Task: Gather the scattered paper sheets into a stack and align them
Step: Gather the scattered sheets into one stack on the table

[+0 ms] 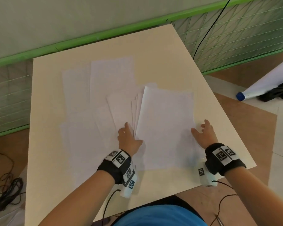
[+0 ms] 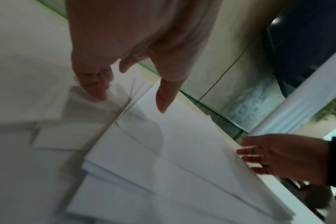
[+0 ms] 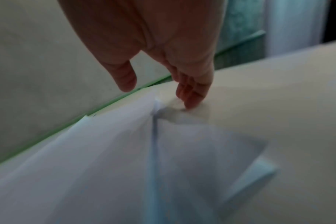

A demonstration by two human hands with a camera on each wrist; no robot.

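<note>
We bracket the near-right stack [image 1: 166, 128] on the table [image 1: 178, 59]: left hand [image 1: 128, 139] at its left edge, fingers loosely spread, right hand [image 1: 203, 134] at the right edge, fingers together, fingertips [image 3: 190, 104] on the table. Loose sheets [image 1: 95, 95] lie far-left. Squeeze evenly, keep edges flat, and don't buckle the top page.

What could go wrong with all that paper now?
The partial stack lies near the table edge, so a push from the left hand might slide sheets off. Its far corner curls up and could crease. The right hand seems to touch only the stack's edge, so the fanned sheets may splay.
</note>
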